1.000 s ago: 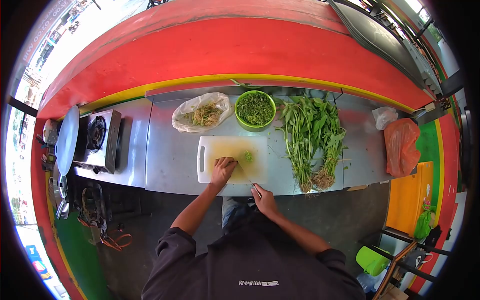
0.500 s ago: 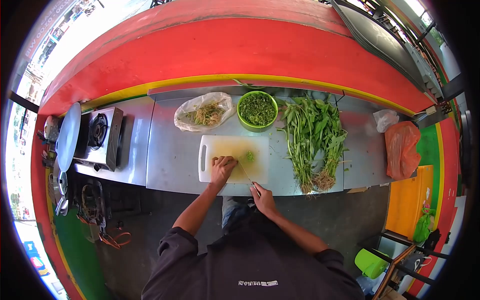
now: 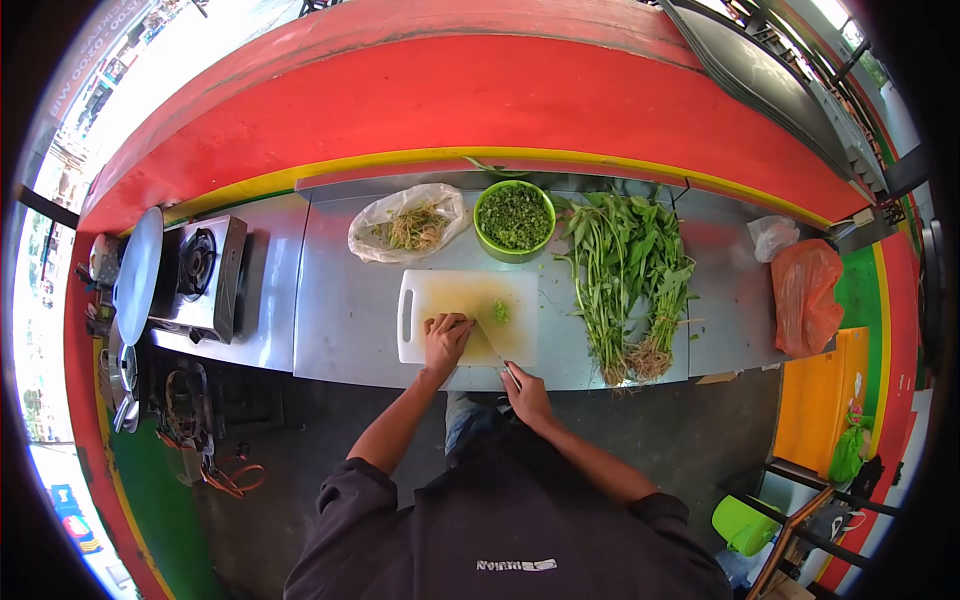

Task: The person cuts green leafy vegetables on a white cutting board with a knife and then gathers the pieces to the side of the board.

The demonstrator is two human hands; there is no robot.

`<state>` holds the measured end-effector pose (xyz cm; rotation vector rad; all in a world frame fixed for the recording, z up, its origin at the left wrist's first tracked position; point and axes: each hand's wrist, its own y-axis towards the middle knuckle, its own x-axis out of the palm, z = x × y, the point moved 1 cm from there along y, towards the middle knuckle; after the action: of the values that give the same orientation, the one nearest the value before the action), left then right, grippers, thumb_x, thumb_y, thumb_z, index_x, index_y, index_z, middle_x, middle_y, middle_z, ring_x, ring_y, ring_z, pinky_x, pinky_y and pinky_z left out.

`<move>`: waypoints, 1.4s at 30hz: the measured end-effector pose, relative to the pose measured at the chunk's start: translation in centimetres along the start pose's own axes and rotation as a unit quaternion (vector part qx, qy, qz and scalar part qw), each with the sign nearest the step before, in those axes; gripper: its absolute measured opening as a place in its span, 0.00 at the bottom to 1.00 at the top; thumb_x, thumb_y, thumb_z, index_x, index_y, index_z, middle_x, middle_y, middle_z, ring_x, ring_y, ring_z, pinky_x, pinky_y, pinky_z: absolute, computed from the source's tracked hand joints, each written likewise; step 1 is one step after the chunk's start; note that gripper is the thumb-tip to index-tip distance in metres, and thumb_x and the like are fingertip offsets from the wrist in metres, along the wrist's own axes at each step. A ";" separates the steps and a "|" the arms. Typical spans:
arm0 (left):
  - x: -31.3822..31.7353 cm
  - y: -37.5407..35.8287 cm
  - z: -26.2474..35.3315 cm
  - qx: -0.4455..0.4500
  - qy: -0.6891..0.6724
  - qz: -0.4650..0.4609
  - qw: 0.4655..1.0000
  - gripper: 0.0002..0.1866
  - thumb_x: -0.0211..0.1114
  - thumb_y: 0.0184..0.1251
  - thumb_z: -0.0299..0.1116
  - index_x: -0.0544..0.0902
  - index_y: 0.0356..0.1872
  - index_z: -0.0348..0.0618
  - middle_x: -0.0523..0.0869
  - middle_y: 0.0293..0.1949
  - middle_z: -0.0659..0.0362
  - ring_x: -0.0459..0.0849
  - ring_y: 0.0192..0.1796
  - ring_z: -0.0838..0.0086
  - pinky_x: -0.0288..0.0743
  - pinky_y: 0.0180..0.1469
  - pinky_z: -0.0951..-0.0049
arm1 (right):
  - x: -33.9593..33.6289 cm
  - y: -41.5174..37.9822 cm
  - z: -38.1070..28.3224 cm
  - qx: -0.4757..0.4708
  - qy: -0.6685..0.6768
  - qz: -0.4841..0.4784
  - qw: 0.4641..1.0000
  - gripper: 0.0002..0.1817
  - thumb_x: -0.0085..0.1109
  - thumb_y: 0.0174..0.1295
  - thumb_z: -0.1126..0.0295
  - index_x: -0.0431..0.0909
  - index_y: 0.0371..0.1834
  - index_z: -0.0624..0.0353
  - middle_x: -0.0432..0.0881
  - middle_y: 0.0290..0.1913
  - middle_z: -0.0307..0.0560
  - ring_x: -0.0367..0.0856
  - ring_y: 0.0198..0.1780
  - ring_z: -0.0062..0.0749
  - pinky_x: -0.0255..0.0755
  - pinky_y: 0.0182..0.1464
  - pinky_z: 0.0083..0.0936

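A white cutting board (image 3: 420, 285) with a yellow-brown stain lies near the front edge of the steel counter. My left hand (image 3: 447, 337) rests on it, fingers curled and pressed together; whatever they pinch is hidden beneath them. In my right hand (image 3: 525, 392) is the handle of a knife (image 3: 494, 346), whose thin blade slants up-left across the board to my left fingertips. Just right of the blade sits a small pile of chopped greens (image 3: 501, 312). Behind the board stands a green tub (image 3: 515, 255) full of chopped greens.
Leafy green bunches with roots (image 3: 630, 270) lie right of the board. A plastic bag (image 3: 365, 240) holding root trimmings is behind it. On the left is a gas stove (image 3: 225, 285) beside a large round pan lid (image 3: 140, 275). An orange bag (image 3: 805, 300) sits far right.
Both hands and the knife stay in nearly the same place over the board. Only a very slight shift of the whole view shows.
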<state>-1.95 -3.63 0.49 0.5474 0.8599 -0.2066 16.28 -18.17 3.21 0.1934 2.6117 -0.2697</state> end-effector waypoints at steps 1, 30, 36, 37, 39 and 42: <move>0.0 0.0 0.0 -0.005 -0.006 0.000 1.000 0.07 0.73 0.65 0.33 0.93 0.43 0.51 0.88 0.43 0.66 0.84 0.52 0.69 0.67 0.56 0.58 | -0.1 0.1 -0.1 0.013 -0.013 -0.006 1.000 0.22 0.61 0.76 0.61 0.82 0.64 0.67 0.88 0.49 0.70 0.88 0.53 0.61 0.82 0.51 0.39; 0.0 -0.1 -0.1 0.024 0.007 -0.001 1.000 0.08 0.73 0.64 0.31 0.91 0.44 0.50 0.87 0.45 0.66 0.84 0.53 0.69 0.70 0.55 0.62 | 0.2 0.1 -0.1 0.012 0.032 -0.019 0.999 0.23 0.60 0.77 0.60 0.81 0.65 0.66 0.87 0.48 0.70 0.88 0.53 0.62 0.81 0.51 0.40; -0.4 -0.4 -0.1 0.028 0.015 -0.009 0.999 0.10 0.73 0.64 0.30 0.91 0.46 0.50 0.87 0.46 0.65 0.84 0.54 0.69 0.71 0.56 0.62 | 0.0 1.1 -0.1 -0.014 0.017 -0.027 0.999 0.22 0.61 0.76 0.61 0.82 0.63 0.67 0.87 0.47 0.71 0.87 0.51 0.64 0.82 0.50 0.42; -0.3 -0.3 0.0 0.021 0.015 -0.012 1.000 0.10 0.72 0.64 0.30 0.91 0.46 0.50 0.87 0.46 0.65 0.84 0.54 0.68 0.71 0.56 0.62 | 0.1 1.1 0.0 -0.013 0.016 -0.025 0.999 0.22 0.61 0.76 0.61 0.82 0.63 0.67 0.87 0.47 0.71 0.87 0.51 0.64 0.82 0.50 0.42; -0.1 -0.1 0.2 0.018 0.008 -0.006 1.000 0.09 0.72 0.64 0.30 0.91 0.45 0.50 0.87 0.45 0.65 0.84 0.53 0.68 0.71 0.55 0.62 | 0.5 1.5 -0.3 -0.022 -0.005 -0.017 1.000 0.21 0.60 0.76 0.61 0.82 0.62 0.67 0.87 0.45 0.71 0.87 0.49 0.65 0.81 0.48 0.43; -0.1 -0.1 -0.1 0.005 -0.011 -0.004 1.000 0.08 0.72 0.62 0.29 0.92 0.42 0.51 0.87 0.42 0.65 0.85 0.50 0.68 0.73 0.55 0.62 | 0.1 1.4 -0.3 -0.018 0.009 -0.003 1.000 0.20 0.60 0.77 0.62 0.81 0.62 0.66 0.87 0.43 0.70 0.87 0.48 0.65 0.81 0.45 0.43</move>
<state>-2.10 -3.67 0.52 0.5498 0.8398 -0.2247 16.33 -16.79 3.17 0.1768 2.6337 -0.2223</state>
